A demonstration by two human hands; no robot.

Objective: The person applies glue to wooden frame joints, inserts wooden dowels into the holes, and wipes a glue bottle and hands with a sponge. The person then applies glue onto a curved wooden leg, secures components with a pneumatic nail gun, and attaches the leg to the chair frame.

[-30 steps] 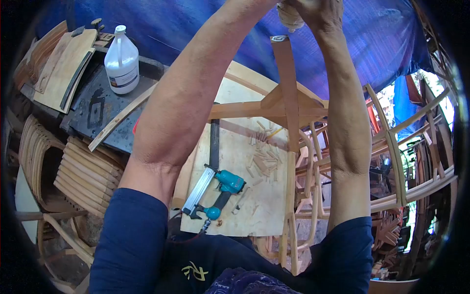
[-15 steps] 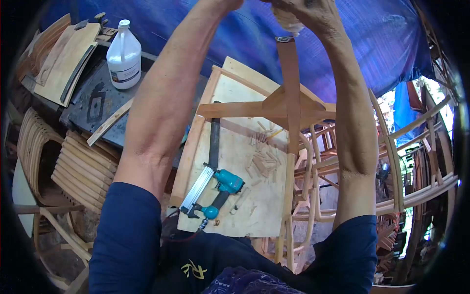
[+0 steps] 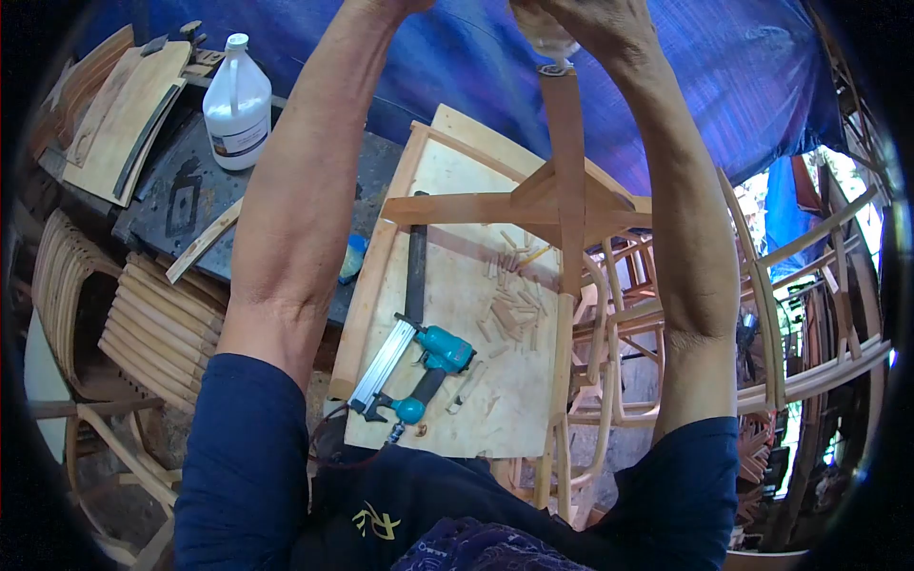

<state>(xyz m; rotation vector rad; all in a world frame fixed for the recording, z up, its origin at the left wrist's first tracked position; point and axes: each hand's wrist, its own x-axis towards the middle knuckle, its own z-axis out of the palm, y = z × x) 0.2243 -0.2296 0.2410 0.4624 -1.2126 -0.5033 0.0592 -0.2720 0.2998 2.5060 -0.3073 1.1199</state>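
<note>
My right hand (image 3: 600,24), cut by the top edge, is closed round a pale, rounded bottle (image 3: 545,36). The bottle's lower end is at the tip of an upright wooden piece (image 3: 565,124), where a whitish smear shows. Only the edge of my left hand (image 3: 405,5) is in view at the top, apart from the bottle, its fingers out of frame. The upright joins a wooden crosspiece (image 3: 457,208). Below it, a teal nail gun (image 3: 434,366) lies on a pale board (image 3: 476,419) beside small wooden pegs (image 3: 514,309).
At the left, a white jug (image 3: 238,105) stands on a dark table (image 3: 205,205) with curved wooden sheets (image 3: 124,124) behind it. Stacked curved slats (image 3: 162,324) lie below. A blue tarp (image 3: 733,86) hangs behind, and wooden chair frames (image 3: 766,324) fill the right.
My left hand has moved left, away from the right one. The bottle in my right hand has come down onto the tip of the upright.
</note>
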